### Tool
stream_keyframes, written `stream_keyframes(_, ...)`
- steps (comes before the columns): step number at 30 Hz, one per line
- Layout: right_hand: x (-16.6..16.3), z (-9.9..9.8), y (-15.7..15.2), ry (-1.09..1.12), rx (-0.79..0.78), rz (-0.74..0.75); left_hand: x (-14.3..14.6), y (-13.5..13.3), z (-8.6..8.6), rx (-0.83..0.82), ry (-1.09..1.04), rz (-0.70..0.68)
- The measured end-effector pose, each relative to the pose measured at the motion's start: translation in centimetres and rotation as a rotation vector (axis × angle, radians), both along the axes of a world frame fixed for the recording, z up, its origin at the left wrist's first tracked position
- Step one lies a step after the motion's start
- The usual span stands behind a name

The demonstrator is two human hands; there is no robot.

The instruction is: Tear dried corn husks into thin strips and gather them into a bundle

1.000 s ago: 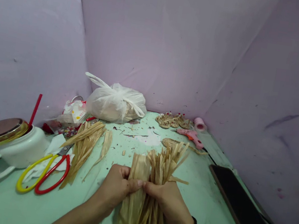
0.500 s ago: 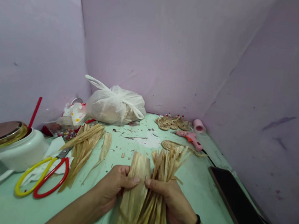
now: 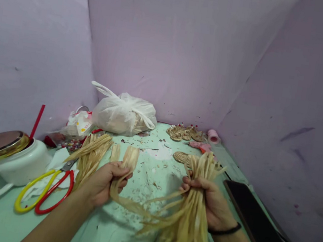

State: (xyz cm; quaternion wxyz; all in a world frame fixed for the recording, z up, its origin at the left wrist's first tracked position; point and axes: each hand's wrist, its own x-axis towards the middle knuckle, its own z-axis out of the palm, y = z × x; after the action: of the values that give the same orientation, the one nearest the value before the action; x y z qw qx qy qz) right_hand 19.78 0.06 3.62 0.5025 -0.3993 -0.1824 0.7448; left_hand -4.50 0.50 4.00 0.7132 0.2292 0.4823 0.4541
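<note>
My left hand (image 3: 109, 184) is closed on a wide, pale strip of dried plant fibre (image 3: 130, 157), which looks like corn husk. The strip's lower part curves down and to the right, towards the bundle. My right hand (image 3: 208, 203) grips a thick bundle of the same dried strips (image 3: 191, 226) around its upper part. Short ends fan out above that fist, and long, partly blurred ends hang below it. More dried strips (image 3: 94, 155) lie beyond my left hand, beside scissors (image 3: 63, 177) with one yellow and one red handle.
On the left stands a white mug (image 3: 25, 165) with a lid on top. A tied white plastic bag (image 3: 123, 113) sits at the back. Coiled braided pieces (image 3: 182, 132), a pink glue gun (image 3: 200, 146) and a pink spool (image 3: 213, 137) lie back right. A black phone (image 3: 258, 222) rests on the right.
My hands have moved apart, the left one leftward with the wide strip, the right one rightward with the bundle. The strip has come away from the bundle's side at its upper end.
</note>
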Motion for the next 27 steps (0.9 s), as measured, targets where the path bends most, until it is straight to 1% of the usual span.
stream_keyframes(3,1.0,0.6,0.1,0.025,-0.004,0.083,-0.8,0.3,0.5,0.006,-0.017,-0.051)
stream_keyframes(5,1.1,0.8,0.0,0.031,0.013,0.103,-0.8,0.2,0.6,0.007,-0.011,-0.056)
stream_keyframes(7,1.1,0.8,-0.2,0.008,0.052,0.114,-0.8,0.0,0.7,0.001,0.032,-0.100)
stream_keyframes(9,1.3,0.8,-0.3,-0.032,0.088,0.129,-1.2,-0.2,0.7,0.020,0.123,-0.181)
stream_keyframes(11,1.9,1.0,-0.3,-0.061,0.117,0.121,-2.0,-0.2,0.8,0.061,0.258,-0.223)
stream_keyframes(13,2.6,1.3,-0.2,-0.061,0.146,0.095,-2.9,-0.1,0.9,0.065,0.376,-0.212)
stream_keyframes(15,2.8,1.4,-0.1,-0.042,0.150,0.070,-3.2,0.0,1.0,0.052,0.391,-0.181)
stream_keyframes(17,2.1,1.2,-0.2,-0.033,0.096,0.059,-2.3,-0.2,1.0,0.064,0.302,-0.154)
stream_keyframes(19,0.4,0.6,-0.6,-0.052,0.019,0.053,-0.5,-0.8,0.6,0.104,0.197,-0.128)
stream_keyframes(22,-2.5,-0.9,-1.3,-0.095,-0.031,0.052,2.7,-2.1,-0.3,0.130,0.116,-0.194)
stream_keyframes(24,-4.0,-1.8,-1.8,-0.126,-0.020,0.083,4.1,-2.9,-0.9,0.175,0.087,-0.249)
stream_keyframes(27,-5.0,-2.4,-2.4,-0.191,0.074,0.151,5.1,-3.6,-1.4,0.232,0.119,-0.269)
